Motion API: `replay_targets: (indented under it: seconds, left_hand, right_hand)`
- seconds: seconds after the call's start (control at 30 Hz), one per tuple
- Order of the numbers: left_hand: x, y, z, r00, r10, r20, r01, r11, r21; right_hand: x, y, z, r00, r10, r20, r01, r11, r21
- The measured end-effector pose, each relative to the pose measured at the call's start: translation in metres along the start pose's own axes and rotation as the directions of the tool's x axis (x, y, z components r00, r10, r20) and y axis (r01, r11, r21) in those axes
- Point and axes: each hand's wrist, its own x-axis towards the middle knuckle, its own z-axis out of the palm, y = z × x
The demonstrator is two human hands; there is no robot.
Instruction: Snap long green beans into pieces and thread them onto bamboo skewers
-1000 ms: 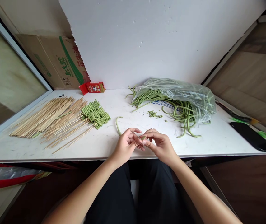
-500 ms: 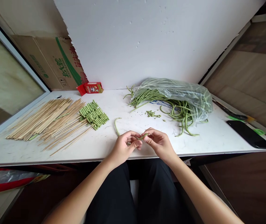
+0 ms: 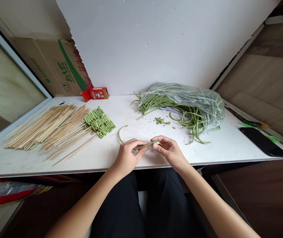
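A long green bean point(image 3: 147, 144) runs between my two hands over the front edge of the table. My left hand point(image 3: 128, 153) is closed round it, and its curled tail arcs out behind that hand onto the tabletop. My right hand point(image 3: 167, 148) pinches the bean's other end between thumb and fingertips. Left of my hands, cut bean pieces point(image 3: 99, 121) are threaded on thin bamboo skewers and lie in a neat block. Farther left is a big pile of bare skewers point(image 3: 45, 125), with a few green bits among them.
A clear plastic bag point(image 3: 193, 96) of long beans lies at the back right, with some spilling out. Small bean scraps point(image 3: 161, 121) lie before it. A black phone point(image 3: 264, 142) rests at the right. A red packet point(image 3: 96, 94) stands near the white back panel point(image 3: 156, 43).
The bean is straighter between my hands now, with its end reaching through my right fingertips. Its tail behind my left hand has shifted slightly left.
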Motion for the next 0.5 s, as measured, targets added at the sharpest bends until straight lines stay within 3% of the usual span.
replay_targets:
  seconds: [0.5]
  left_hand:
    - [-0.0015,0.0008,0.0002,0.999,0.013,0.041,-0.014,1.000,0.017]
  right_hand:
    - [0.0006,0.0004,-0.0002,0.995,-0.049,0.082,0.049,0.999,-0.001]
